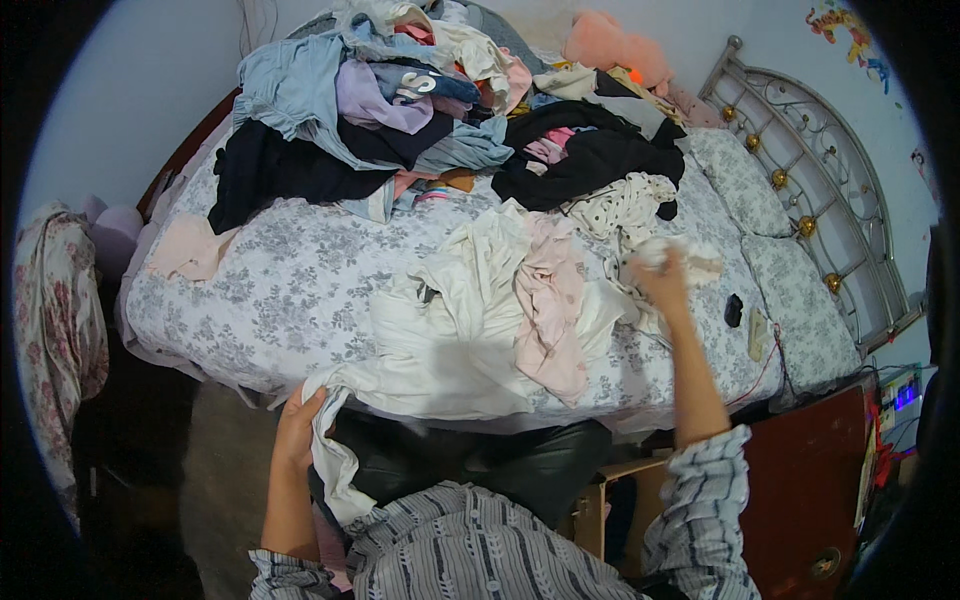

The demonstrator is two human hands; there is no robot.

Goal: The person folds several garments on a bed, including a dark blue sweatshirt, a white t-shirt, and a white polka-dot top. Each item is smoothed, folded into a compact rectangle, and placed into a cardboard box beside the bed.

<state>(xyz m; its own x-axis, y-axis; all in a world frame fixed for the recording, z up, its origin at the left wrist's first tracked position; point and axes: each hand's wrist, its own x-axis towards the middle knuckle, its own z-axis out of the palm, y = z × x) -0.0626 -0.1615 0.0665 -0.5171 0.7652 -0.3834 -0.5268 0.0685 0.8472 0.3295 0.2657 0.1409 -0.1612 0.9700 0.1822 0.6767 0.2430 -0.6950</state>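
My left hand (pixel 298 421) grips the edge of a white garment (pixel 450 375) that drapes over the bed's near side, with one end hanging over my lap. Motion blurs my right hand (pixel 661 279), whose fingers are closed on a small white cloth (pixel 701 262) above the bed's right part. Just behind it lies a cream polka-dot garment (pixel 622 206). A pale pink garment (pixel 551 307) rests crumpled between my hands, against the white one. Another white cloth (pixel 604 315) is partly tucked beside the pink piece.
A large heap of mixed clothes (pixel 390 97) covers the bed's far side, with a black garment (pixel 600 150) at its right. A pale peach cloth (pixel 191 247) lies left. Pillows (pixel 795 292) line the metal headboard (pixel 817 150). A small black object (pixel 733 310) sits near the pillows.
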